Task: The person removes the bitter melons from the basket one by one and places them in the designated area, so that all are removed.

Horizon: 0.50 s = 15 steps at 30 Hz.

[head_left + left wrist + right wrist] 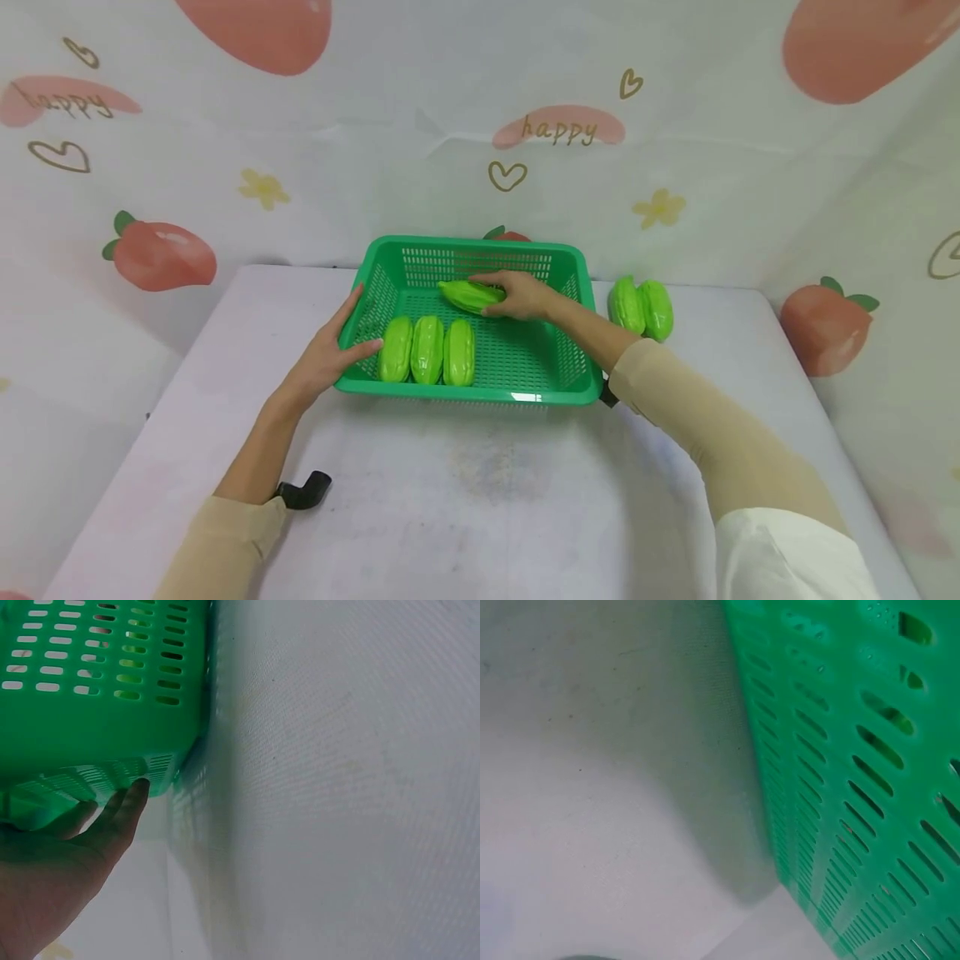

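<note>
- Inside the green basket (570, 275), right hand (525, 296) grasps a gourd (468, 295); dropped carelessly, it could knock the near-left row (427, 350).
- Left hand (326, 354), fingers flat, braces the basket's left wall; a slip could slide it.

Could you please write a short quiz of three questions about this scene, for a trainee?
1. How many green gourds lie side by side at the front of the green basket?
2. True or false: the right hand grips a gourd inside the basket.
3. What does the left hand touch: A the basket's left side, B the two gourds on the table?

Key: 1. three; 2. true; 3. A
</note>
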Motion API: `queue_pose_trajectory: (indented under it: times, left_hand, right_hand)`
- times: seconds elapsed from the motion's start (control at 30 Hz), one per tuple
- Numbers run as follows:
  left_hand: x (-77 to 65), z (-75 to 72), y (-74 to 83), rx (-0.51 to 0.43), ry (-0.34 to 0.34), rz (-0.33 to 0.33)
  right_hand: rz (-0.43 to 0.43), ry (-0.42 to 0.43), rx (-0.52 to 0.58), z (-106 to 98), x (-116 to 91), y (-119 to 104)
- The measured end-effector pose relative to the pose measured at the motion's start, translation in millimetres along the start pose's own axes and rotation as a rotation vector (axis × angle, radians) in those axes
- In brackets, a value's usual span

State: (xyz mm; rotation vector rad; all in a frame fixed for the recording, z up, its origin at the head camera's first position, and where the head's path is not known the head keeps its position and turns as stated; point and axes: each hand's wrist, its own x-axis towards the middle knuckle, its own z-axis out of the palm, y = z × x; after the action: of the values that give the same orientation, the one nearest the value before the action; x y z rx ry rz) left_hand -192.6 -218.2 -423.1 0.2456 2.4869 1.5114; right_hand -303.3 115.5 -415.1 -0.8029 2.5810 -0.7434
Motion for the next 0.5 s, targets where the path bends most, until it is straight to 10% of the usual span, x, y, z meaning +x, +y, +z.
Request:
queue_pose_trajectory:
  times: [0.5]
  left_hand:
    - [0.3,1.5,-0.3,0.002,0.007,0.004]
  right_hand:
    - [0.036,-0.029,0.012,4.5,-2.6,-0.5]
